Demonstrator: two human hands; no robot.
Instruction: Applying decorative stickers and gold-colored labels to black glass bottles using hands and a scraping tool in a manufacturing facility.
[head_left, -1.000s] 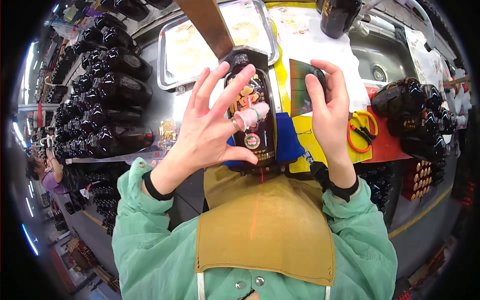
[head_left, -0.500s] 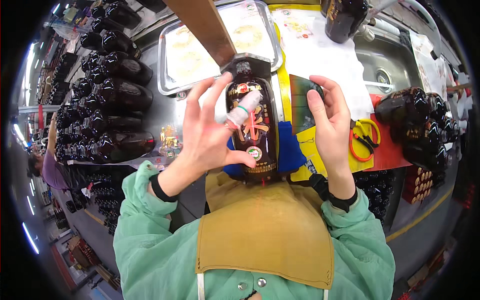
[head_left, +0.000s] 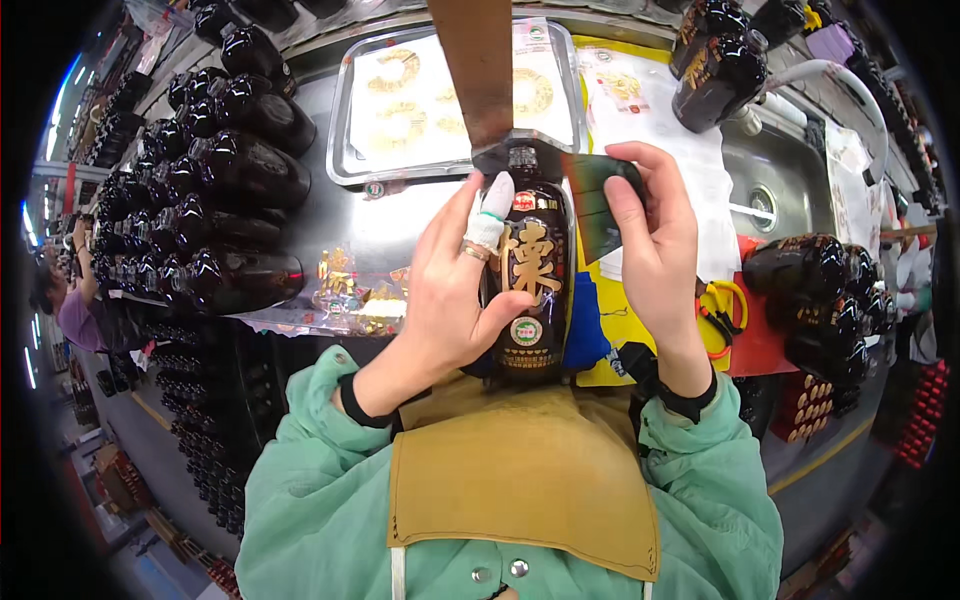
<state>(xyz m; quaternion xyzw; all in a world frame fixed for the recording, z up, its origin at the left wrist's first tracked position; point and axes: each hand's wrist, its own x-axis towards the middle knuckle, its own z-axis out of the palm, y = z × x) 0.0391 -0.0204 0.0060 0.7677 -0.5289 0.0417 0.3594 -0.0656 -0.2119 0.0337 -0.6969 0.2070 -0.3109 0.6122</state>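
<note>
A dark brown glazed bottle (head_left: 530, 280) with gold and round labels stands upright in front of my chest. My left hand (head_left: 455, 290) wraps around its left side, thumb across the lower front, with a white taped fingertip raised by the neck. My right hand (head_left: 650, 250) sits at the bottle's right shoulder and pinches a dark flat card or pad (head_left: 598, 200) against it. A brown strap or board (head_left: 475, 65) runs up from the bottle's top.
A steel tray (head_left: 345, 150) with gold ring labels lies behind the bottle. Rows of dark bottles (head_left: 220, 190) fill the left; more bottles (head_left: 830, 290) stand right. Yellow scissors (head_left: 720, 310) lie on a red mat. Loose gold labels (head_left: 360, 295) lie left. A sink (head_left: 770, 190) is at the back right.
The bottle has turned and risen upright, its gold label now facing me. My left hand closed from spread fingers into a grip on its side. My right hand stayed at its right shoulder.
</note>
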